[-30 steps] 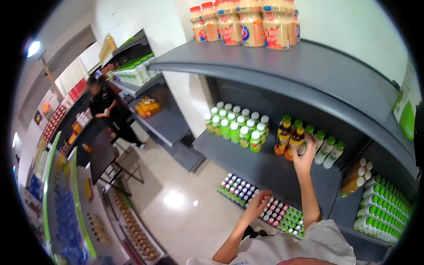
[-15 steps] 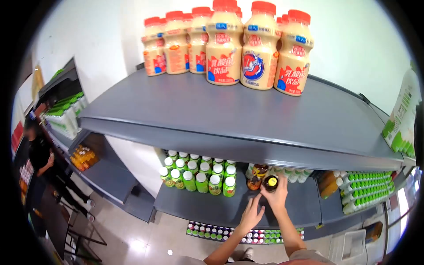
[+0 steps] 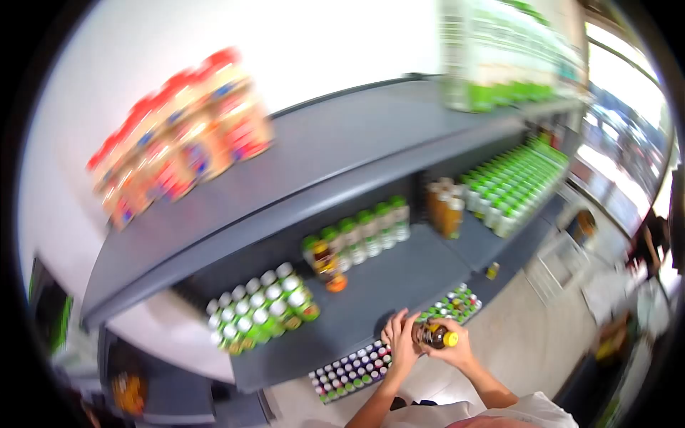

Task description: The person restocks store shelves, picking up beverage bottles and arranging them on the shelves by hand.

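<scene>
A dark brown bottle with a yellow cap (image 3: 431, 335) is tilted between my hands, its cap pointing right, in front of the shelf edge. My right hand (image 3: 457, 348) is wrapped round it near the cap end. At the lower end, my left hand (image 3: 402, 341) curls against the bottle with its fingers bent. On the middle shelf behind stands a similar brown bottle with an orange base (image 3: 329, 268). To its left are rows of green bottles with white caps (image 3: 258, 310). Behind and to its right is a row of green-capped pale bottles (image 3: 365, 234).
Blurred red-capped drink bottles (image 3: 187, 143) and large white-green packages (image 3: 503, 60) stand on the grey upper shelf (image 3: 342, 132). Amber bottles (image 3: 447, 208) and stacked green-capped bottles (image 3: 515, 187) are further right. Small bottles (image 3: 349, 371) line the lowest level. A white crate (image 3: 553, 267) sits on the floor.
The view has swung right. The yellow-capped bottle has come off the middle shelf, out toward me, and now lies tilted between both hands. The other brown bottle remains on the shelf.
</scene>
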A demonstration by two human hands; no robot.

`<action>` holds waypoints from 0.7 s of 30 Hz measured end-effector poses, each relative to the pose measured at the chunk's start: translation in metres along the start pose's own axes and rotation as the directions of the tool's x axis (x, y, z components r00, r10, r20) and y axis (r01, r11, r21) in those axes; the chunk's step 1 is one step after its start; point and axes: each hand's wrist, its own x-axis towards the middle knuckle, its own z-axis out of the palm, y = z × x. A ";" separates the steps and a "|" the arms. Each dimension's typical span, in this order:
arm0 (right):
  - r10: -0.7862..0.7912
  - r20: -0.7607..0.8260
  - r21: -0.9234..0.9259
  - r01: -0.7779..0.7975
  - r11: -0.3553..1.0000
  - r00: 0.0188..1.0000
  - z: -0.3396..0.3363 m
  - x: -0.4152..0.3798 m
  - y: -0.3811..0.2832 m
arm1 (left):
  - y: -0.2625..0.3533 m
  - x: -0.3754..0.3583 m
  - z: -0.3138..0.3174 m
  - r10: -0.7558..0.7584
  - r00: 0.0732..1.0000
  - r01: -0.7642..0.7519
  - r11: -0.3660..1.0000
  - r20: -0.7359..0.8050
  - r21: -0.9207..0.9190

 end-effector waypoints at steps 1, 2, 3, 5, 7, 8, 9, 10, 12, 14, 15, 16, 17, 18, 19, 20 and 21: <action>-0.046 -0.089 -0.043 0.043 0.998 0.995 -0.016 -0.024 0.001 | 0.004 -0.013 0.019 0.083 0.994 -0.073 0.989 0.067 -0.130; 0.060 -0.123 -0.086 -0.071 0.994 0.991 -0.036 -0.050 0.003 | 0.019 -0.027 0.034 0.131 0.980 -0.107 0.981 0.148 -0.161; 0.178 -0.159 -0.130 -0.199 0.971 0.971 -0.058 -0.081 0.002 | 0.039 -0.043 0.049 0.175 0.957 -0.128 0.970 0.230 -0.208; 0.323 -0.317 0.003 -0.339 0.941 0.892 -0.093 -0.143 0.011 | 0.077 -0.079 0.076 0.281 0.878 -0.153 0.932 0.388 -0.328; 0.312 -0.478 0.012 -0.349 0.937 0.821 -0.135 -0.198 0.012 | 0.110 -0.120 0.113 0.413 0.733 -0.213 0.894 0.541 -0.394; 0.384 -0.534 0.115 -0.385 0.916 0.753 -0.150 -0.233 0.009 | 0.131 -0.134 0.126 0.471 0.671 -0.249 0.871 0.573 -0.423; 0.462 -0.577 0.231 -0.408 0.883 0.674 -0.161 -0.272 -0.002 | 0.165 -0.152 0.132 0.560 0.582 -0.248 0.813 0.590 -0.527; 0.490 -0.641 0.231 -0.460 0.857 0.591 -0.174 -0.303 -0.001 | 0.185 -0.169 0.138 0.642 0.483 -0.230 0.749 0.595 -0.621; 0.492 -0.753 0.235 -0.519 0.822 0.438 -0.199 -0.360 -0.023 | 0.231 -0.202 0.150 0.715 0.281 -0.196 0.696 0.640 -0.691; 0.439 -0.852 0.235 -0.541 0.808 0.286 -0.214 -0.403 -0.045 | 0.273 -0.229 0.173 0.779 0.050 -0.093 0.627 0.625 -0.773; 0.403 -0.896 0.253 -0.535 0.807 0.185 -0.218 -0.425 -0.054 | 0.292 -0.246 0.183 0.808 -0.018 -0.090 0.586 0.589 -0.806; 0.362 -0.928 0.263 -0.531 0.806 0.091 -0.220 -0.441 -0.065 | 0.312 -0.259 0.188 0.824 -0.133 -0.053 0.549 0.551 -0.834; 0.332 -0.942 0.266 -0.525 0.809 0.035 -0.220 -0.461 -0.065 | 0.331 -0.273 0.199 0.824 -0.242 -0.024 0.522 0.512 -0.852; 0.305 -0.950 0.300 -0.469 0.831 -0.067 -0.218 -0.476 -0.064 | 0.356 -0.282 0.200 0.883 -0.258 -0.034 0.397 0.392 -0.917; 0.282 -0.945 0.326 -0.408 0.853 -0.167 -0.221 -0.486 -0.067 | 0.373 -0.293 0.206 0.884 -0.300 -0.022 0.370 0.359 -0.929; 0.264 -0.940 0.333 -0.406 0.851 -0.217 -0.224 -0.495 -0.071 | 0.387 -0.304 0.212 0.873 -0.362 0.030 0.363 0.328 -0.931; 0.242 -0.934 0.334 -0.402 0.853 -0.263 -0.230 -0.500 -0.077 | 0.402 -0.314 0.219 0.859 -0.419 0.083 0.359 0.294 -0.930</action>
